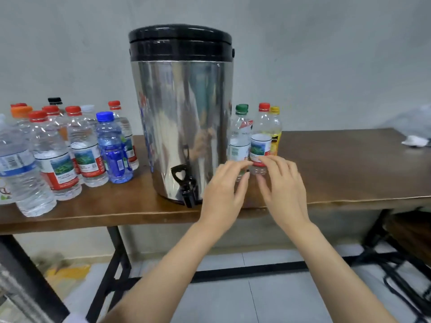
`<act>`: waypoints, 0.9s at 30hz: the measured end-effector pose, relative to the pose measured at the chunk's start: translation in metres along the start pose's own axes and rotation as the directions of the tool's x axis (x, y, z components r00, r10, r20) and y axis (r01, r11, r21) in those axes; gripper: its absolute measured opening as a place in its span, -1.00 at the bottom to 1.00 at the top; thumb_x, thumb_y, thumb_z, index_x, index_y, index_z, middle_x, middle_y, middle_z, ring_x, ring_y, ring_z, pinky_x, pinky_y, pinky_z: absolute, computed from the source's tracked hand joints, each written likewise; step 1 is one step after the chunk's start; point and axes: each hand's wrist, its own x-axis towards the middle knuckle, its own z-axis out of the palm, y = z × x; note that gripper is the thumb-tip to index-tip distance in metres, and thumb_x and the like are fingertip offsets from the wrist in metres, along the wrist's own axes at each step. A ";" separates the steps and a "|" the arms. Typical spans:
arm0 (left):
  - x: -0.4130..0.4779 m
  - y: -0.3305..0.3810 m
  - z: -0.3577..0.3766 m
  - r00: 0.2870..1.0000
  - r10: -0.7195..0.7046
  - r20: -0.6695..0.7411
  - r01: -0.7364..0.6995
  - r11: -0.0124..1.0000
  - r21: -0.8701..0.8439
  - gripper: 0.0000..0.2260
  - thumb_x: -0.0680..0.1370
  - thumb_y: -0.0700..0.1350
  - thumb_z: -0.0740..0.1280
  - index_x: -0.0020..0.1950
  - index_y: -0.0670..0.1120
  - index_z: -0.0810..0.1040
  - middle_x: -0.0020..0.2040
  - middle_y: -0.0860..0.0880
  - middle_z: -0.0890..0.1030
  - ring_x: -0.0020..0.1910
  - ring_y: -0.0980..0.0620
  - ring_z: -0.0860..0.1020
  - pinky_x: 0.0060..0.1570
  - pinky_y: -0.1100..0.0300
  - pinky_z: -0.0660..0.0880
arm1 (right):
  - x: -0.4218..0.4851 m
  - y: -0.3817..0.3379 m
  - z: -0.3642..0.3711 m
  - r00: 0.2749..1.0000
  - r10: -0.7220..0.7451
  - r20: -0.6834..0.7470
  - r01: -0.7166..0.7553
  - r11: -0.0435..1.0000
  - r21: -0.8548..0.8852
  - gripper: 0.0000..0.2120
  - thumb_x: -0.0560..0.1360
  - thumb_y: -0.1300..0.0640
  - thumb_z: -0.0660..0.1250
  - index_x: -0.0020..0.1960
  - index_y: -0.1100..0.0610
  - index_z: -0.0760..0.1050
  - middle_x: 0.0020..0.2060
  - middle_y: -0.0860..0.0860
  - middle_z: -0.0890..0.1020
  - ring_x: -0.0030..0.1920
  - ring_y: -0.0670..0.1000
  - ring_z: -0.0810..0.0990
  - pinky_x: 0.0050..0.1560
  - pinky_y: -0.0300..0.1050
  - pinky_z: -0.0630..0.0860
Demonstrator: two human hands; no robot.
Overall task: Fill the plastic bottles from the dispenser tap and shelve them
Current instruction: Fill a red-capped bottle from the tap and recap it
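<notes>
Right of the dispenser [182,108] on the bench [338,164], reached for the red-cap bottle [261,141], left hand [224,185] and right hand [284,183] wide in grip, empty. Could have tipped the green-cap bottle [239,136] just beside.

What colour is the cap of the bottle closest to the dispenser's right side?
The cap is green; head view.
</notes>
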 end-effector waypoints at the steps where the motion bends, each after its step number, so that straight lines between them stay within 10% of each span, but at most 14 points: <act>1: 0.002 -0.008 0.019 0.998 -0.034 0.052 0.033 0.999 0.024 -0.77 0.62 -0.17 0.29 0.27 -0.10 0.55 0.13 0.02 0.57 0.14 0.03 0.52 0.12 0.08 0.49 | 0.003 0.012 0.004 0.999 0.037 0.029 -0.036 0.999 -0.025 -0.61 0.53 0.13 0.37 0.33 0.13 0.47 0.24 0.07 0.56 0.18 0.13 0.49 0.02 0.07 0.55; 10: 0.012 -0.073 0.103 0.855 -0.328 0.401 0.157 0.901 0.404 -0.66 0.66 -0.05 0.21 0.43 -0.03 0.38 0.33 -0.02 0.46 0.31 -0.04 0.39 0.26 0.09 0.41 | 0.049 0.071 0.041 0.950 0.216 0.227 -0.200 0.976 -0.089 -0.45 0.55 0.04 0.35 0.49 0.08 0.27 0.34 0.06 0.46 0.24 0.15 0.45 0.11 0.06 0.50; 27: 0.004 -0.083 0.116 0.945 -0.200 0.260 0.064 0.889 0.453 -0.81 0.54 -0.12 0.37 0.15 -0.08 0.58 0.02 -0.04 0.60 0.01 -0.06 0.58 -0.12 0.03 0.60 | 0.139 0.071 0.102 0.829 0.478 0.290 -0.518 0.852 0.076 -0.16 0.50 -0.14 0.40 0.58 0.08 0.00 0.47 0.14 0.31 0.41 0.23 0.33 0.22 0.18 0.43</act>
